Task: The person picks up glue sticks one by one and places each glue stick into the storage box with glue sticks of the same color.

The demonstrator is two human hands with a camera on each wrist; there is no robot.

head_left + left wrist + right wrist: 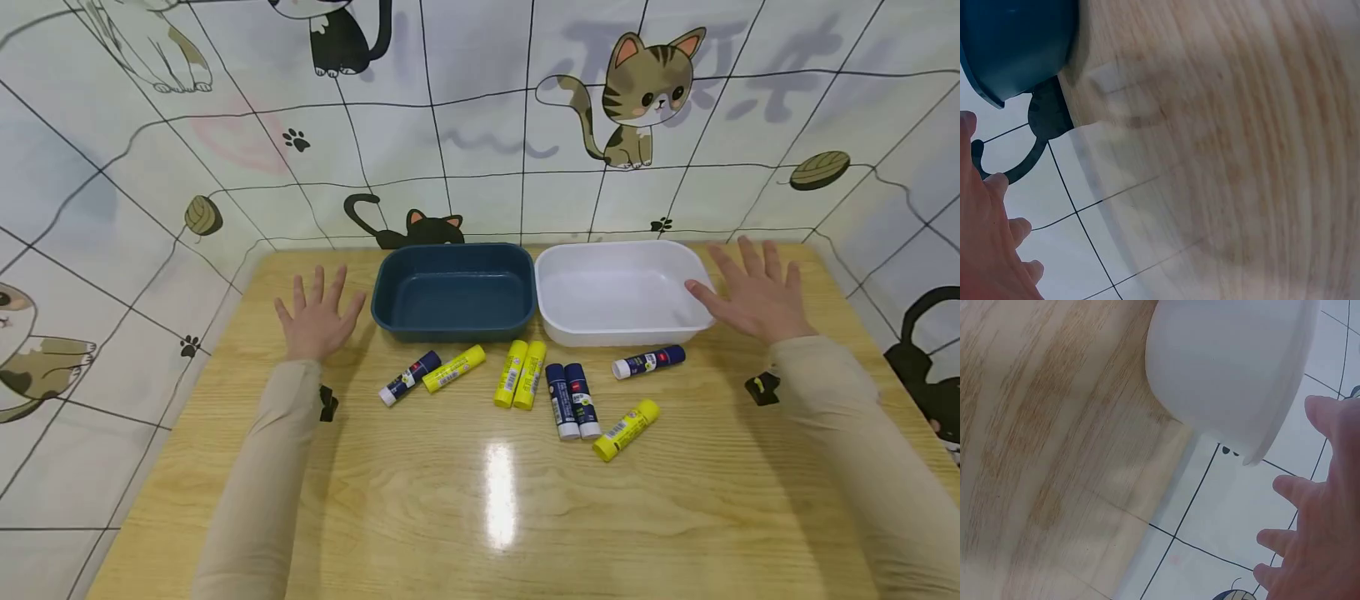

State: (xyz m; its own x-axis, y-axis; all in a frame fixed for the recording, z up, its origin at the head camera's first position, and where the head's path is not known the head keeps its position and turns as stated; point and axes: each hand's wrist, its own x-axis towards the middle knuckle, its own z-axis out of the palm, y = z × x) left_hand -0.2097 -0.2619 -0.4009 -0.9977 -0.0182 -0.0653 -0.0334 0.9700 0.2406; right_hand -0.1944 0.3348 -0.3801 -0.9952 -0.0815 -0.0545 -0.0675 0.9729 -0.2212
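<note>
The dark blue tray and the white tray stand upright, side by side at the far edge of the table, their adjacent ends touching or nearly so.

The left hand is just beside the outer end of the dark blue tray. Its fingers are extended and spread; nothing is held. The right hand is at the outer end of the white tray, fingers likewise spread and holding nothing. Its thumb overlaps the tray rim in the head view; the right wrist view shows thumb and tray apart.

Eight glue sticks lie nearer the person, all outside the trays. From left to right: a blue stick beside a yellow stick; a yellow pair; a blue pair; a slanted yellow stick; and a single blue stick below the white tray.

Step in hand, as judged: a hands-free position, with no stick taken up. Picking up a stick would call for drawing one hand back from its tray, lowering it and closing the fingers around one barrel.

A cat-printed sheet stands behind the table.
</note>
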